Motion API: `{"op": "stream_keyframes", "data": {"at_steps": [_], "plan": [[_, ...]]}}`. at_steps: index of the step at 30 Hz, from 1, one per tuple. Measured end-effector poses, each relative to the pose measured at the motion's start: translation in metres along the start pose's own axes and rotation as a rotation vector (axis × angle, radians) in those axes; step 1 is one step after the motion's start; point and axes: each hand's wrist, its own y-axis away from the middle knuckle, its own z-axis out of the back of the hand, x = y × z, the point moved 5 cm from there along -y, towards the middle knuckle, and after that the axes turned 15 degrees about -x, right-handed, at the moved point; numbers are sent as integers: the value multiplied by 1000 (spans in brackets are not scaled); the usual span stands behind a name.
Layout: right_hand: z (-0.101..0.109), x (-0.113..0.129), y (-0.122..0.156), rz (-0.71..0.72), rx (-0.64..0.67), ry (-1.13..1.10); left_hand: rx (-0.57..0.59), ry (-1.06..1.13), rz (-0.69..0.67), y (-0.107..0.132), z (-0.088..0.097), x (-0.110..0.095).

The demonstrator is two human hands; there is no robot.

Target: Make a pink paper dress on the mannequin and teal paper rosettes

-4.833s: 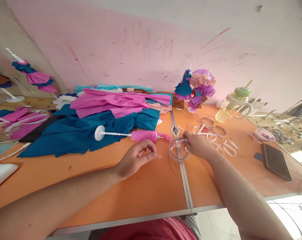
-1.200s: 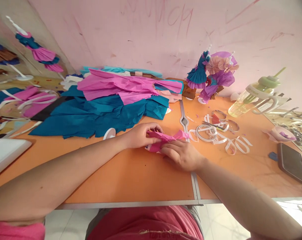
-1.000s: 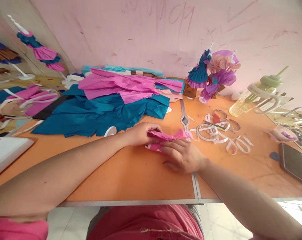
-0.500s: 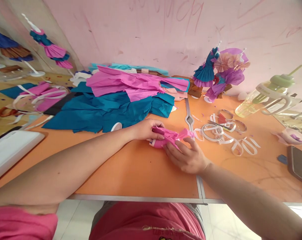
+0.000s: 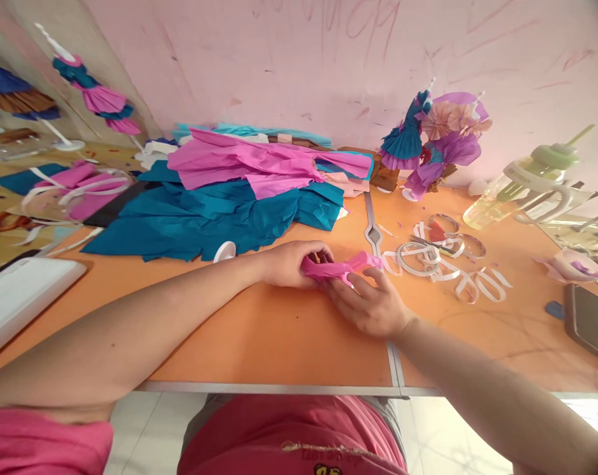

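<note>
A crumpled strip of pink crepe paper (image 5: 329,270) is held between both hands, above the orange table's near middle. My left hand (image 5: 296,265) is curled round its left end, thumb and fingers closed on it. From the right, my right hand (image 5: 371,305) pinches the paper's lower edge with its fingers bent. A loose end of the paper sticks out to the right above my right fingers. Whatever lies inside my left palm is hidden. Just left of that hand, a white round disc (image 5: 225,251) rests by the teal crepe paper (image 5: 204,218).
Pink sheets (image 5: 259,161) lie over the teal ones at the back. To the right are white tape rings and strips (image 5: 420,258), scissors (image 5: 440,247), a bottle (image 5: 521,188) and a phone (image 5: 591,323). Paper-dressed figures (image 5: 405,135) stand behind. A white box (image 5: 32,297) sits left.
My left fingers have closed further round the pink paper. A pink rounded piece with a white end, visible below that hand before, is now hidden. My right hand has barely moved.
</note>
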Motion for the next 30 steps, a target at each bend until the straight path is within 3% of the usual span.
{"op": "stream_keyframes", "data": {"at_steps": [6, 9, 12, 15, 17, 22, 30], "plan": [[4, -15, 5, -79, 48, -81, -9, -49, 17, 0, 8, -2], [10, -15, 6, -121, -55, -152, 2, -62, 13, -1, 9, 0], [14, -22, 4, -345, -160, -178, 6, -71, 22, -1, 8, 2], [3, -30, 0, -561, -45, -197, 8, -61, 21, -1, 5, 3], [-4, -33, -1, -619, 31, -232, 5, -56, 15, 0, 4, 5], [-8, -33, 1, -622, -35, -242, -55, -96, -87, 0, 5, 5], [-4, -18, 8, -416, -61, -266, -106, -223, -255, 1, 8, 0]]}}
